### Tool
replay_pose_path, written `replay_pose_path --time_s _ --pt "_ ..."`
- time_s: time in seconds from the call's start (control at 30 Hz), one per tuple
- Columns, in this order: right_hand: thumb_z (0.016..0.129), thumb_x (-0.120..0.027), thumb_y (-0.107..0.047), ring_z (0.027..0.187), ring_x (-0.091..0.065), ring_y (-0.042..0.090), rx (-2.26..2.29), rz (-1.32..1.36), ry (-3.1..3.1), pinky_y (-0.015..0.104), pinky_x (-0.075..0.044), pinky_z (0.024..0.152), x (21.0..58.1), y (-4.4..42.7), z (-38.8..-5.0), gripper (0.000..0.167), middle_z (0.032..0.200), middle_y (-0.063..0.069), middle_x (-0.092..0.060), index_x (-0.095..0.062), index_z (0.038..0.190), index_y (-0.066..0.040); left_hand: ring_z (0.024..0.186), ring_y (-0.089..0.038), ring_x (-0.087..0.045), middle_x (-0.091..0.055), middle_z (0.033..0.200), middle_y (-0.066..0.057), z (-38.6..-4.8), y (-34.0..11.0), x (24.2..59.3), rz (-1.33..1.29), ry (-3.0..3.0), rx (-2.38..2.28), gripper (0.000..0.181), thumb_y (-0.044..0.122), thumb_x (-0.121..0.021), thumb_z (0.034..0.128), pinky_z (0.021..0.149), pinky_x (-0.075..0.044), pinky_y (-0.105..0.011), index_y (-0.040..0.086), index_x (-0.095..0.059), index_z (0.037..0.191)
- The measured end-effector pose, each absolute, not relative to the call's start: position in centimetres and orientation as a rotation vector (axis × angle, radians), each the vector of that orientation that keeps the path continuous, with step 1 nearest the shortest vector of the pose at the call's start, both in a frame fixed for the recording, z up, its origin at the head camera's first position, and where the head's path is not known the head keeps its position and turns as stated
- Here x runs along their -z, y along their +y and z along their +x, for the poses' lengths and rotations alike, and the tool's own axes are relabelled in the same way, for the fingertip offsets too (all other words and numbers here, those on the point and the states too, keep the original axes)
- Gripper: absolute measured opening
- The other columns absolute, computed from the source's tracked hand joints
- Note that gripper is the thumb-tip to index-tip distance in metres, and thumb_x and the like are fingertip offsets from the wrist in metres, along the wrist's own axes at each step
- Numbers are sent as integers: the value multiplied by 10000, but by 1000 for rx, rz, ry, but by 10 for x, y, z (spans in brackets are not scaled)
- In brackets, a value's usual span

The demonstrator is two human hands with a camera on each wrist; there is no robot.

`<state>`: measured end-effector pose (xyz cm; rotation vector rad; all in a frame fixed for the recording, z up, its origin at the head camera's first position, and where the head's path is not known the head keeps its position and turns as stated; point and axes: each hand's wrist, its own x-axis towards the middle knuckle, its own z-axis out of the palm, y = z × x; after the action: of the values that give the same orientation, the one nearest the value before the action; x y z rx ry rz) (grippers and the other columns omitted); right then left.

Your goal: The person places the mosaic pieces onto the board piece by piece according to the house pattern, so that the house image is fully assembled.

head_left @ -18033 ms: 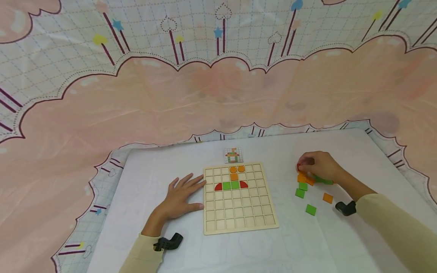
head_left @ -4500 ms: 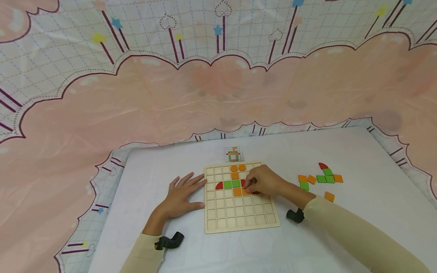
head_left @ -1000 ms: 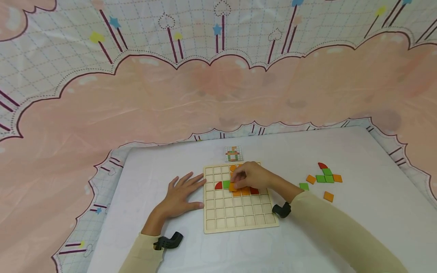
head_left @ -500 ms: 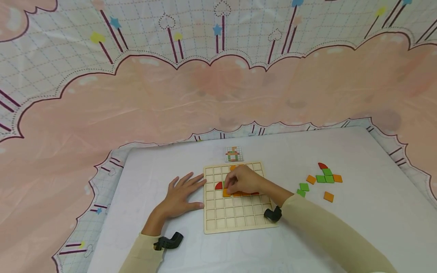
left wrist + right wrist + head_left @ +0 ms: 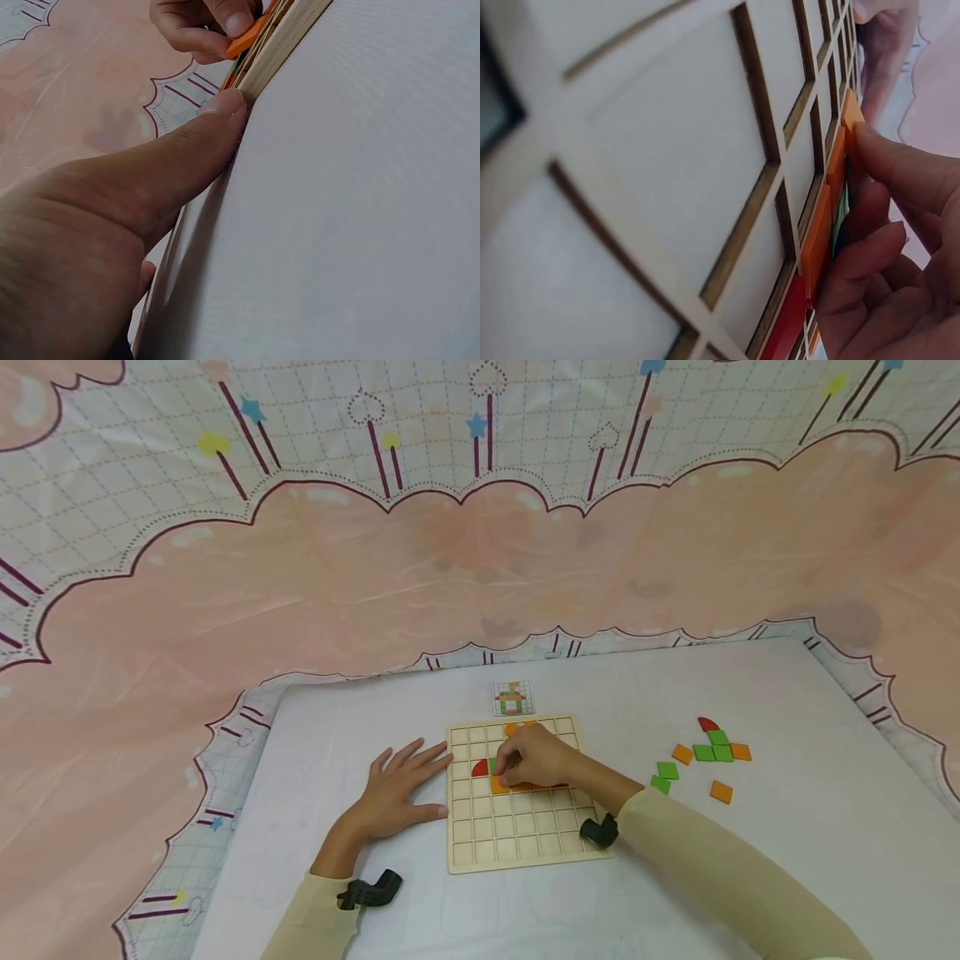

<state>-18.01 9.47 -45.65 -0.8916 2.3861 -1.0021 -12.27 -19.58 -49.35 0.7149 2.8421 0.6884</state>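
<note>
My right hand point(image 5: 536, 756) pinches an orange square tile point(image 5: 497, 786) between thumb and fingers over the wooden grid board point(image 5: 525, 839). In the right wrist view this orange tile point(image 5: 850, 120) sits tilted at its cell, beside other orange tiles point(image 5: 819, 229) and a red piece point(image 5: 786, 322). A red quarter-round tile point(image 5: 480, 768) and part of a green tile point(image 5: 492, 765) show left of the hand, which hides much of the pattern. My left hand point(image 5: 397, 793) lies spread on the table, its fingertips and thumb point(image 5: 187, 154) touching the board's left edge.
A small picture card point(image 5: 513, 699) with a coloured grid pattern lies behind the board. To the right are loose green tiles point(image 5: 703, 752), orange tiles point(image 5: 722, 792) and a red quarter-round piece point(image 5: 707, 724). A white sheet point(image 5: 337, 718) covers the table.
Since the oldest frame, orange tiles and a red piece have joined the board, and the loose pile has shrunk. Over the last second my right hand carried the orange tile left and down. My left hand stays.
</note>
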Motion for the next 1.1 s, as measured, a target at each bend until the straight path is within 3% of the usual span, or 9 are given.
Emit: replay_pose_path --time_s 0.37,0.93,1.1 --pt "841 -843 -135 703 -626 -9 989 -893 2441 195 -520 677 457 93 -177 70 758 -93 -740 -795 803 -169 1575 -355 -199 -356 1665 19 -123 -195 493 725 2851 -696 812 544 -752 856 1189 -58 -692 263 -452 1556" --pt "826 -861 -188 780 -634 0 937 -870 2460 224 -518 750 455 101 -179 52 810 -116 -756 -823 863 -188 1577 -350 -191 -351 1667 22 -124 -194 493 723 2852 -688 815 554 -746 856 1195 -56 -688 265 -449 1558" --pt "809 -874 -180 764 -628 23 944 -792 2465 219 -523 708 453 110 -178 72 783 -127 -732 -813 845 -194 1585 -340 -171 -339 1672 32 -123 -194 492 705 2839 -680 818 546 -749 857 1203 -45 -680 269 -442 1562"
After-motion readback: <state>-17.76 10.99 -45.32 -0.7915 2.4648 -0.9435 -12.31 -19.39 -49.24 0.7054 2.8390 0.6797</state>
